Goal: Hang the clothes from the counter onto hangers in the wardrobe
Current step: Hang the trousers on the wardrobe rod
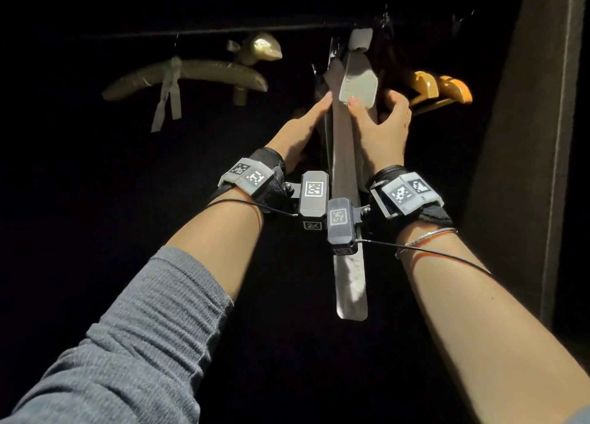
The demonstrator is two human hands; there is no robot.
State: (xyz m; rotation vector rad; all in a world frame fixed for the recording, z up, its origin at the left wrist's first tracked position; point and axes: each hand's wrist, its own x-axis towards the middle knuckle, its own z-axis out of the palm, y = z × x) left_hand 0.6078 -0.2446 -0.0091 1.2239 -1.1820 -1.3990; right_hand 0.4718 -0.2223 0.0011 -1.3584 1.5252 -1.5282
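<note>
Both our hands reach up under the rail [223, 32]: our left hand [303, 126] lies with straight fingers flat against the hanging garment [344, 155], our right hand [383, 117] curls round its other side, thumb on a pale label [359, 86]. Most of the garment melts into darkness. Left of it hang padded hangers [188, 75]; right, wooden hangers [440, 88] and the wardrobe wall [526, 136].

Dark home wardrobe: rail [191, 34], padded hanger [191, 73], wooden hangers [440, 86].
</note>
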